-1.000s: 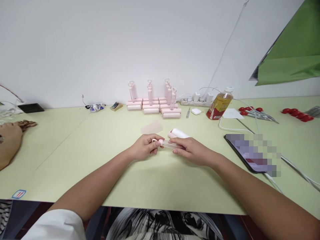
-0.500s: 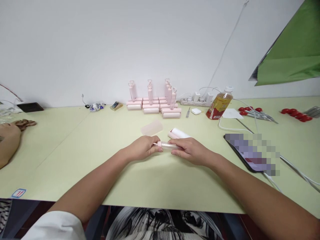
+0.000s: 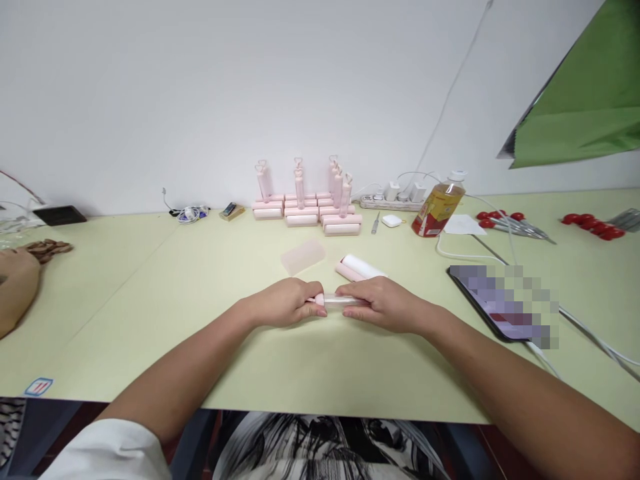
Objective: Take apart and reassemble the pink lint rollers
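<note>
Both my hands meet over the middle of the table around a lint roller handle (image 3: 336, 300), a clear tube with a pink end cap. My left hand (image 3: 287, 303) pinches the pink cap end. Closed round the clear part is my right hand (image 3: 387, 305), which hides the tube's right end. Just beyond my right hand lies a lint roller head (image 3: 361, 267), a white roll in a pink holder. A translucent pink cover (image 3: 303, 257) rests on the table beyond my left hand.
Several pink lint rollers (image 3: 303, 215) stand in rows by the wall, handles up. A power strip (image 3: 385, 203), a drink bottle (image 3: 439, 207), a screwdriver (image 3: 375, 223) and red-handled tools (image 3: 520, 228) are to the right. A phone (image 3: 493, 303) with a cable lies near my right forearm.
My hands and the handle have shifted slightly towards me. More of the roller head shows beyond my right hand. Both hands keep their hold.
</note>
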`<state>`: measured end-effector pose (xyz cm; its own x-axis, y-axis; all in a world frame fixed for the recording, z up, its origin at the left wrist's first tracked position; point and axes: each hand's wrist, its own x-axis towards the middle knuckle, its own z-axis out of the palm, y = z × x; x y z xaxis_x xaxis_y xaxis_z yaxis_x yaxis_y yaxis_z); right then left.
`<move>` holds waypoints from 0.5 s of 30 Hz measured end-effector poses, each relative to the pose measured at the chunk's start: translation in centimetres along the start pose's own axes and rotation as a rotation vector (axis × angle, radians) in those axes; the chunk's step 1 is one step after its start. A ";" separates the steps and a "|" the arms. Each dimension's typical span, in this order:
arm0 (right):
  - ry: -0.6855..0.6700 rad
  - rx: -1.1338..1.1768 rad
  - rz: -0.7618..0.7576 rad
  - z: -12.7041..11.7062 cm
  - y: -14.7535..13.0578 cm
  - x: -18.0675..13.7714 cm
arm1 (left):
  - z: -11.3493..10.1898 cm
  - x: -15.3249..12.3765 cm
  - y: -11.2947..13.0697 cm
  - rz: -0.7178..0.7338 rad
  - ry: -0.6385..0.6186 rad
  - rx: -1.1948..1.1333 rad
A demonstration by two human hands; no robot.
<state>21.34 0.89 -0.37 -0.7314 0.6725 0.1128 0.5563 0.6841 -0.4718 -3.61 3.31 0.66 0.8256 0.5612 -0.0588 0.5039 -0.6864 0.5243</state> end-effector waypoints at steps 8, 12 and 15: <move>0.021 0.013 0.057 0.7 -0.2 0.4 | 0.3 0.2 0.0 0.008 -0.005 0.070; 0.084 0.073 0.065 2.8 -1.8 1.2 | 1.0 0.7 1.1 0.000 0.004 0.284; 0.190 0.142 0.034 3.2 -2.0 1.4 | 1.5 0.9 1.6 -0.080 0.001 0.307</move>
<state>17.93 -0.39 -2.10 -0.6187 0.7446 0.2507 0.5083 0.6226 -0.5949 -1.70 2.02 0.22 0.7801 0.6193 -0.0891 0.6205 -0.7474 0.2375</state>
